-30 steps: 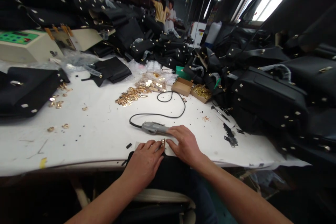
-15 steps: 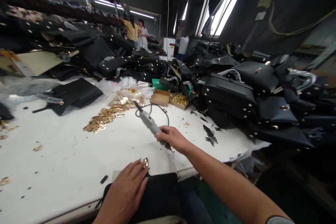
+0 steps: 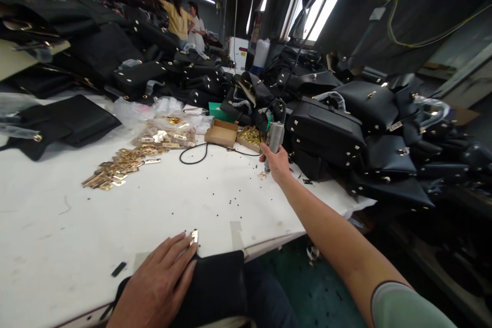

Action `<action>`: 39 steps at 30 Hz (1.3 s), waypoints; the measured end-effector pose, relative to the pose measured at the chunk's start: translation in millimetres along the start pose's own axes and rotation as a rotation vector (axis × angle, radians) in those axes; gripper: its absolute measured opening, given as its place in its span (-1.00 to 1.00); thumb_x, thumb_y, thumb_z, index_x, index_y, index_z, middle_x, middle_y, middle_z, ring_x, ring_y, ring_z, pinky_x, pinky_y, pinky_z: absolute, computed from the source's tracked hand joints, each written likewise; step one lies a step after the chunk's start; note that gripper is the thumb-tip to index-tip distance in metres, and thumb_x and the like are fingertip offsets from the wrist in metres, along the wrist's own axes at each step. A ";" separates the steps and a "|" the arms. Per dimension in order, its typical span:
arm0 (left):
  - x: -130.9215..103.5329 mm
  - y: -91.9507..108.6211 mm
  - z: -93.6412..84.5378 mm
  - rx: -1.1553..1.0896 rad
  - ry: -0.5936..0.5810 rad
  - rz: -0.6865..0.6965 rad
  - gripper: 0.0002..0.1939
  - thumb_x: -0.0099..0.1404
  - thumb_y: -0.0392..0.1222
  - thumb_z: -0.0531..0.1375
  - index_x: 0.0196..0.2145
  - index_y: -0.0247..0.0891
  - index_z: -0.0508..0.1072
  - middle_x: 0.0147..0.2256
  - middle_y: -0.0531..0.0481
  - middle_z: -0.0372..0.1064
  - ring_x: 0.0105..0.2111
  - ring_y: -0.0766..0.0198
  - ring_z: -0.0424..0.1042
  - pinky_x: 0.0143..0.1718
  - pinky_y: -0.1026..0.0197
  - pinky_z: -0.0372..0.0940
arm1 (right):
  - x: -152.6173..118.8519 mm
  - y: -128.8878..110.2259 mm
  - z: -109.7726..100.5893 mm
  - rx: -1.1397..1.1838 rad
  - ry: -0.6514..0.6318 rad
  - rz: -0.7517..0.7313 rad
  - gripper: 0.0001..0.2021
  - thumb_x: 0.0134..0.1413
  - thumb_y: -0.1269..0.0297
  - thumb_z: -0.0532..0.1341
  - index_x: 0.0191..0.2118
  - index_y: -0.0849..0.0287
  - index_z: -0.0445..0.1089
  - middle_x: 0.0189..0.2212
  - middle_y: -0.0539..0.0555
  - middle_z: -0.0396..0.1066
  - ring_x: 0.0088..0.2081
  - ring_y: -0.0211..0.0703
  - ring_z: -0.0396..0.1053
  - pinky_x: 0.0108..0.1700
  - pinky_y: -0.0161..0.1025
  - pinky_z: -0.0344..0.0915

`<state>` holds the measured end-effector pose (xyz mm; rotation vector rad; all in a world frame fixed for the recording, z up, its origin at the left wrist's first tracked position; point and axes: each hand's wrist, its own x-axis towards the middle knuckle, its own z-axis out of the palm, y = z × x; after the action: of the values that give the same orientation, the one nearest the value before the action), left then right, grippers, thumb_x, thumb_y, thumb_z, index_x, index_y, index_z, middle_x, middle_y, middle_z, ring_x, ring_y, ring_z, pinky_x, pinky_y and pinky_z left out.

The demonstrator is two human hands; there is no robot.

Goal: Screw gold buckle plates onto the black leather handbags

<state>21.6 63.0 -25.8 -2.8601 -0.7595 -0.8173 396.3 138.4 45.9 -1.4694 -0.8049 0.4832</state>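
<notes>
My right hand (image 3: 277, 163) is stretched far across the white table, wrapped round a grey electric screwdriver (image 3: 275, 136). The tool stands nearly upright, its tip down over small coppery bits (image 3: 262, 176) on the tabletop. Nearest me, my left hand (image 3: 161, 279) lies flat with extended fingers on a black leather bag piece (image 3: 221, 283) at the table's edge. Its fingertips touch a small gold metal plate (image 3: 194, 237). Beside the tool is a shallow box of small gold hardware (image 3: 250, 136).
An open cardboard box (image 3: 221, 133) stands beside a heap of gold plates (image 3: 123, 164). A black cable (image 3: 194, 163) loops over the white table (image 3: 154, 210). Black handbags (image 3: 326, 133) are piled right and behind. Two people (image 3: 179, 19) stand far back.
My right hand has carried the screwdriver forward and right, swinging it from slanted to nearly upright. My left hand stays on the bag piece and gold plate. The view has shifted somewhat.
</notes>
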 end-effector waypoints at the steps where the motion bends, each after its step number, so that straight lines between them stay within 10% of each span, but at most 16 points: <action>1: -0.1 -0.2 0.7 0.000 -0.006 0.003 -0.67 0.41 -0.13 0.09 0.06 -0.16 0.49 0.07 -0.04 0.47 0.09 0.02 0.43 0.04 -0.03 0.44 | 0.3 2.9 1.1 0.003 0.007 0.000 -0.53 -0.08 -0.12 0.38 -0.27 0.16 0.32 -0.63 -0.07 0.39 -0.60 -0.28 0.32 -0.56 -0.37 0.18; 26: 1.3 4.9 -2.4 -0.033 -0.005 -0.046 -0.69 0.41 -0.14 0.11 0.04 -0.18 0.49 0.06 -0.05 0.47 0.10 0.02 0.41 0.07 -0.04 0.40 | -14.6 -1.1 12.4 0.063 0.045 0.020 -0.53 -0.05 -0.13 0.37 -0.23 0.15 0.32 -0.62 -0.08 0.38 -0.60 -0.26 0.32 -0.60 -0.35 0.17; 39: 5.7 20.5 -10.8 -0.189 -0.116 -0.203 -0.75 0.45 -0.19 0.12 0.00 -0.25 0.50 -0.01 -0.11 0.47 0.09 0.03 0.37 0.14 -0.08 0.35 | -156.2 -44.6 80.7 0.417 -0.335 0.266 -0.57 -0.05 -0.08 0.42 -0.29 0.14 0.33 -0.58 -0.09 0.34 -0.59 -0.29 0.31 -0.55 -0.33 0.29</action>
<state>30.5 45.4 -12.3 -3.0573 -1.0552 -0.7897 226.2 76.0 54.7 -1.1213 -0.7142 1.0544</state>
